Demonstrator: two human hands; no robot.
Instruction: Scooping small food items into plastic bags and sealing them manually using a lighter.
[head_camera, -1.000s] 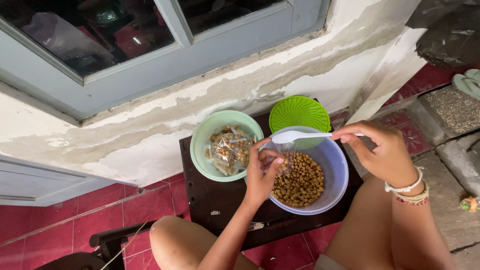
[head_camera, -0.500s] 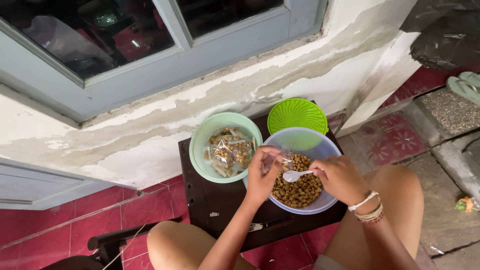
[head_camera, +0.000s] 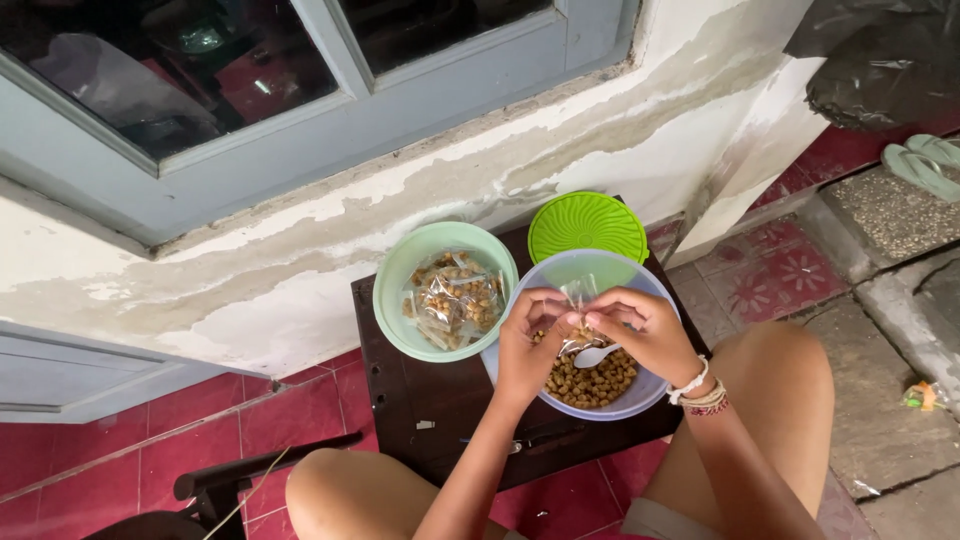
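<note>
Both the left hand (head_camera: 527, 345) and right hand (head_camera: 640, 325) pinch the small clear bag (head_camera: 578, 296) at frame centre, so the pellets (head_camera: 592, 378) may spill beside the bowl (head_camera: 560, 272) if it tilts

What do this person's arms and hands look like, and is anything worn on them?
Both arms are bare, with no sleeves and no gloves. The left hand wears nothing visible. The right hand has stacked bracelets at the wrist: a white band, pale beaded strands and a reddish one.

- Left hand (head_camera: 527, 345) and right hand (head_camera: 640, 328) pinch a small clear bag (head_camera: 580, 293) over the bluish bowl (head_camera: 655, 385) of brown pellets (head_camera: 592, 380).
- A white spoon (head_camera: 595, 354) is tucked under the right hand.
- A green bowl (head_camera: 400, 270) of filled packets (head_camera: 452, 305) sits beside it on the dark tabletop (head_camera: 420, 410).
</note>
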